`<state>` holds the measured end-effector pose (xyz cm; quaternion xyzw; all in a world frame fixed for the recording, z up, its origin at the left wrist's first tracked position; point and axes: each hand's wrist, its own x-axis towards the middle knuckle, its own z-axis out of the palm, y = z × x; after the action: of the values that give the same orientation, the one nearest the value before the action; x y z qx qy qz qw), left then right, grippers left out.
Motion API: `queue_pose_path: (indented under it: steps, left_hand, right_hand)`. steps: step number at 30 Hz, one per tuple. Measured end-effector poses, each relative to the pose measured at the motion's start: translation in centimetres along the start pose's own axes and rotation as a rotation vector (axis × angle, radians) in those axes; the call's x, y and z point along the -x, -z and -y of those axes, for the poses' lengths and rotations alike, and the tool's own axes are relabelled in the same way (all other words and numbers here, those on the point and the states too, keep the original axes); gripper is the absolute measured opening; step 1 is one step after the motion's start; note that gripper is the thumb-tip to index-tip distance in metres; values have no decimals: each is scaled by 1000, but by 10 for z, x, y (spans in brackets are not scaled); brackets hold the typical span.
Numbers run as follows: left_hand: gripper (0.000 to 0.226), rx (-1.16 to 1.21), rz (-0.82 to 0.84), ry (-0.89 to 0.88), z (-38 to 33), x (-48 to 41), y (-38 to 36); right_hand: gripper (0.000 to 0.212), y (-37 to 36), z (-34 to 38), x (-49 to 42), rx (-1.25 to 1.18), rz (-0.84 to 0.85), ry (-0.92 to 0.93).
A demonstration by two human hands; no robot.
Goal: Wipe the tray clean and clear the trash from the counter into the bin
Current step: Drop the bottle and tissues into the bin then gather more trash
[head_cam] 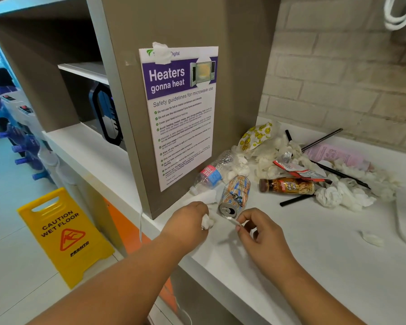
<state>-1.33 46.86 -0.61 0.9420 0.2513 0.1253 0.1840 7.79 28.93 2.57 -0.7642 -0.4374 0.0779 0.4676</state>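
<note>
The left hand (188, 219) curls its fingers round a tissue wad (208, 223) near the tabletop's (291, 254) left edge. The right hand (260, 231) pinches a white scrap (234, 222). A can (235, 194) lies just beyond, with trash (338, 194) toward the back edge.

Poster (181, 118) — "Heaters gonna heat" (sign (63, 235): "WET FLOOR")

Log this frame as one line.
phase: clearing trash | left hand: grips crumpled tissue | right hand: pinches white scrap | can: lying on counter | bin: not in view
</note>
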Motion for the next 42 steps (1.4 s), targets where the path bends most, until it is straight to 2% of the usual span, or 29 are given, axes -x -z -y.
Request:
queue_pose_path:
  steps: [4, 11, 17, 20, 23, 26, 27, 29, 31, 35, 40, 42]
  left_hand:
    - [21, 112, -84, 12, 2, 13, 7]
    - [24, 297, -100, 27, 21, 53, 39]
    - [25, 444, -153, 184, 58, 96, 59]
    - [29, 450, -159, 266, 82, 117, 65]
    - [29, 439, -157, 343, 106, 137, 68]
    - [25, 433, -120, 393, 131, 158, 69]
    - [24, 442, -112, 408, 139, 164, 68]
    - [24, 456, -94, 433, 157, 178, 64]
    - [25, 452, -69, 462, 175, 190, 56]
    - [23, 499, -17, 542, 205, 209, 40]
    - [22, 528, 32, 638, 237, 228, 11]
    - [19, 542, 52, 688, 250, 233, -3]
  right_hand:
    - [15, -6, 5, 1, -23, -27, -12]
    - [21, -27, 28, -1, -87, -6, -18]
    - [44, -64, 61, 2, -143, 83, 18]
    - [47, -90, 71, 4, -124, 182, 32]
    - [40, -122, 72, 9, -78, 269, 32]
    - [13, -156, 68, 17, -26, 319, 27]
    - [11, -169, 66, 20, -12, 330, 16]
    - [15, -193, 60, 27, -3, 347, -23]
    - [11, -216, 55, 35, 22, 384, -71]
    - [33, -254, 42, 53, 31, 440, -177]
    - [11, -299, 16, 68, 112, 454, -211]
    - [18, -315, 2, 70, 117, 455, -228]
